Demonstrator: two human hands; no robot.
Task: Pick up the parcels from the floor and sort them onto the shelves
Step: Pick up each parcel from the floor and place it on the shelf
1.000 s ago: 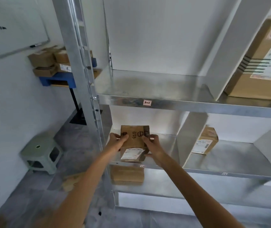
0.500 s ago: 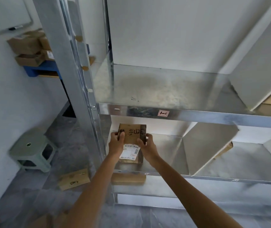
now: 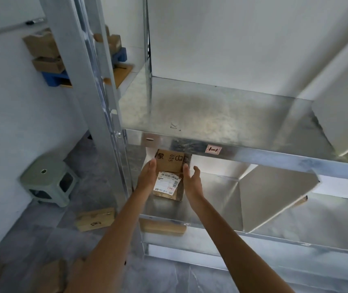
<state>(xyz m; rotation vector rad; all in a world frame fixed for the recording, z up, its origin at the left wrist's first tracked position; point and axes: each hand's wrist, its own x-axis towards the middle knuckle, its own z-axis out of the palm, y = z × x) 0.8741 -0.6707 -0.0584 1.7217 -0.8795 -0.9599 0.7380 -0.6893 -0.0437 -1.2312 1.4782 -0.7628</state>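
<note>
Two bare forearms reach up to the middle shelf [image 3: 215, 199]. The left hand [image 3: 147, 178] lies flat against the brown parcel's [image 3: 169, 176] left side; the right hand [image 3: 192, 180] is spread just beside its right side, fingers loose, not gripping. The parcel rests near the shelf's front-left corner, label up

We see soft, even daylight, glare on the metal shelf [image 3: 221, 115], blurred lower corners, and wide-angle bending at the edges.
</note>
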